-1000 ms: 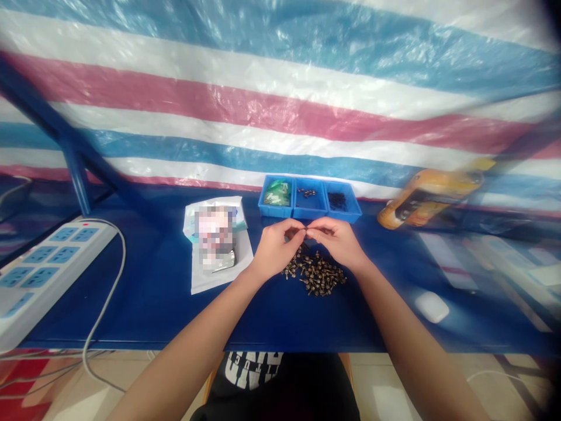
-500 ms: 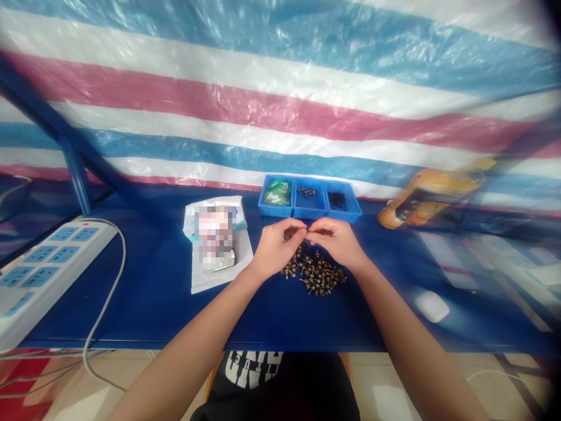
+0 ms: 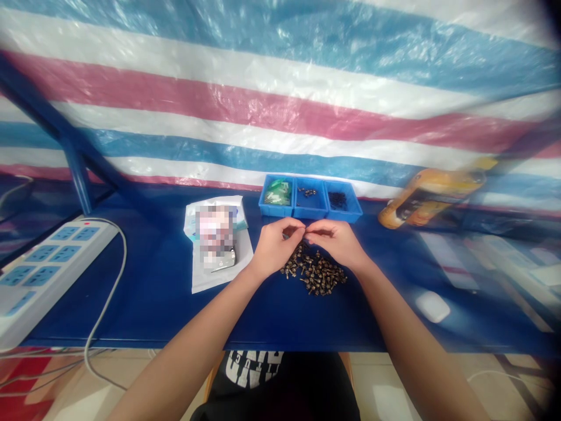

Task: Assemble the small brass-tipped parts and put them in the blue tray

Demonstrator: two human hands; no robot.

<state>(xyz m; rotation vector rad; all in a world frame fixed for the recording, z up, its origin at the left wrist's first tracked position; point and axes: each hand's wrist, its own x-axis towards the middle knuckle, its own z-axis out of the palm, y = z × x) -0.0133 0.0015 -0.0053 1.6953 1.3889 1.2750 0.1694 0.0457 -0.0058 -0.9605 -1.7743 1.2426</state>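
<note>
My left hand (image 3: pixel 279 244) and my right hand (image 3: pixel 335 238) meet fingertip to fingertip, both pinched closed. Whatever lies between the fingers is too small to make out. Just below them, a pile of small brass-coloured screw-like parts (image 3: pixel 322 275) is spread on the blue table (image 3: pixel 272 316). Behind the hands stands a row of three joined blue bins (image 3: pixel 310 206). The left bin holds a green and white packet (image 3: pixel 277 192), the middle one a few small metal parts (image 3: pixel 308 192), and the right one thin dark pieces (image 3: pixel 337 200).
Left of the hands lie a white packet (image 3: pixel 204 282) and a partly blurred item on it. A power strip (image 3: pixel 65 257) with a cable is at far left. To the right are a tilted bottle of orange liquid (image 3: pixel 421 196) and a white case (image 3: pixel 433 306). Striped sheeting (image 3: pixel 263 111) hangs behind.
Both hands stay pinched together over the pile, with only a slight shift of the fingers. The bins, the pile and the other objects look the same.
</note>
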